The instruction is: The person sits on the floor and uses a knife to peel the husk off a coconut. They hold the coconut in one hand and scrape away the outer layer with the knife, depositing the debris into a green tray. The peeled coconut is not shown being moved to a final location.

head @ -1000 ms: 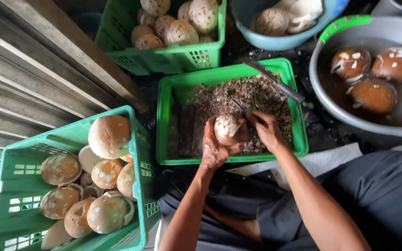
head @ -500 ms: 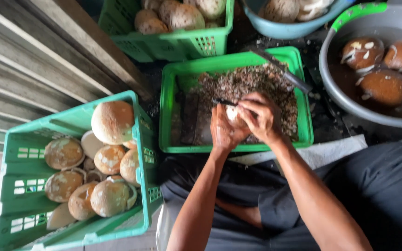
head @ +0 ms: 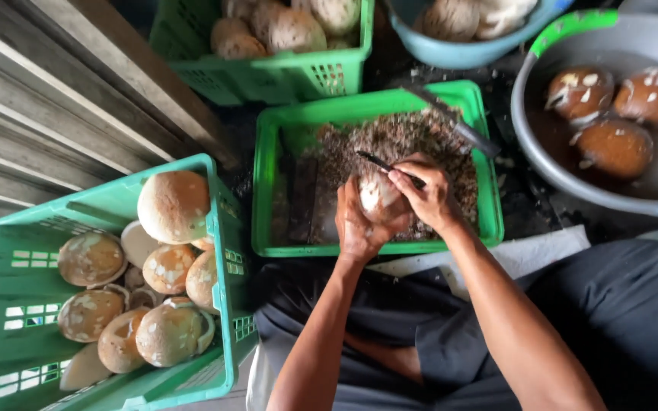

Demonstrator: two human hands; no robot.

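The left hand (head: 359, 224) cups a pale coconut piece (head: 378, 194) over the green tray (head: 268, 190) of brown shavings, while the right hand (head: 428, 198) holds a dark knife (head: 378, 162) against it. A green crate (head: 226, 251) of coconuts sits at near left, a grey basin (head: 531, 164) at far right.

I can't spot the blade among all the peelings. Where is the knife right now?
In the head view the knife is just above centre, in the right hand, its blade on the coconut piece held by the left hand over the green tray of shavings.
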